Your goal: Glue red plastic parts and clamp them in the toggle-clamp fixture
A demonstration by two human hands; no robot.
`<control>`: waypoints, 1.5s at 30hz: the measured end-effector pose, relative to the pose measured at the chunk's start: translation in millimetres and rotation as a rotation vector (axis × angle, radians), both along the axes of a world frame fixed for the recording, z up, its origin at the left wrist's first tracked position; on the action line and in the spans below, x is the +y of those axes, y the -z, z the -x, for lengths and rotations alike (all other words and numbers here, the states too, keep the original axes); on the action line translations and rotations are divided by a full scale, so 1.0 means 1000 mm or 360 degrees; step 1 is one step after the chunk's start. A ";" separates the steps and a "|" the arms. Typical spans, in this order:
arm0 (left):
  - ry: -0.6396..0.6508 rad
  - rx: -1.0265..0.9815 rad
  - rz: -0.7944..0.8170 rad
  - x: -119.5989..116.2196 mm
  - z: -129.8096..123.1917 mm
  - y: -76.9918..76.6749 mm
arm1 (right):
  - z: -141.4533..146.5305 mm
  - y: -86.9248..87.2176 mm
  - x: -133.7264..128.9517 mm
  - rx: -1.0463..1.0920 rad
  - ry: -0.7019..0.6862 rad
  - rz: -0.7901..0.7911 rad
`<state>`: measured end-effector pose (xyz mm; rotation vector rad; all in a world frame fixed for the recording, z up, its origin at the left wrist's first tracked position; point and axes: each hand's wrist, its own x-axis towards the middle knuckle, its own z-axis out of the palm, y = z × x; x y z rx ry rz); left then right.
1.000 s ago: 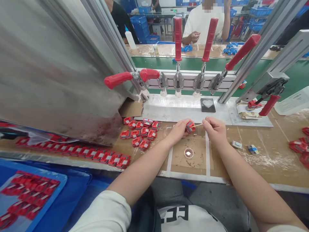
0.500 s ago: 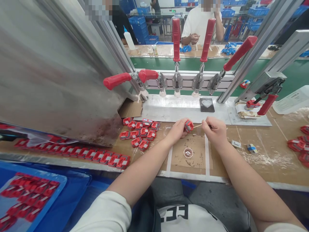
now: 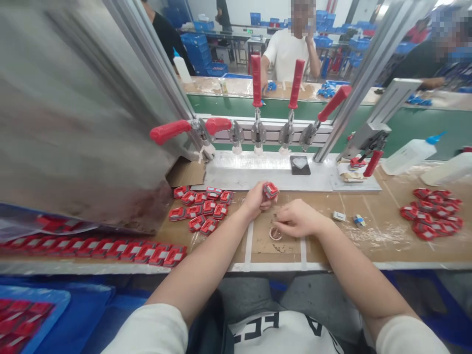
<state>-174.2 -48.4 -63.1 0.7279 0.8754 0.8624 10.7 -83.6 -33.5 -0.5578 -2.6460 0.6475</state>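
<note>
My left hand (image 3: 255, 199) is closed around a small red and grey plastic part (image 3: 270, 190), lifted above the bench with its hollow side up. To its right, my right hand (image 3: 298, 219) reaches over a small round cup (image 3: 275, 234) of dark liquid. Its fingers are pinched on a thin wooden stick, whose tip is at the cup; most of the stick is hidden by the hand. Left of my left hand lies a loose group of similar red parts (image 3: 209, 206). A long row of them (image 3: 121, 249) runs along the bench's front edge.
Red-handled toggle clamps (image 3: 257, 81) stand behind a metal plate (image 3: 254, 172), which bears a black square with a heart (image 3: 300, 164). More red parts (image 3: 431, 214) and plastic bottles (image 3: 413, 156) are at right. A metal panel (image 3: 81, 113) rises at left. People work opposite.
My right hand has moved from the red part down to the cup with the stick. My left hand still holds the part, now turned more upward. The view has shifted right.
</note>
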 end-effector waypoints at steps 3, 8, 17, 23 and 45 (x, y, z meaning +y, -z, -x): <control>-0.0016 -0.0029 -0.0003 0.002 0.000 0.000 | -0.024 -0.005 -0.008 -0.0300 0.0446 -0.0122; 0.0003 -0.0119 -0.0037 0.002 -0.002 0.003 | -0.117 -0.003 -0.037 -0.0583 0.1290 -0.0458; 0.0107 -0.0204 -0.0187 -0.001 -0.007 0.004 | -0.120 0.007 -0.049 -0.0325 0.1252 -0.0229; -0.0004 -0.0173 -0.0434 -0.006 -0.008 0.006 | -0.044 -0.030 -0.016 -0.0103 0.1039 -0.0220; -0.0011 0.0377 -0.0992 -0.004 -0.005 0.016 | 0.018 -0.055 0.022 -0.1292 0.0843 -0.0544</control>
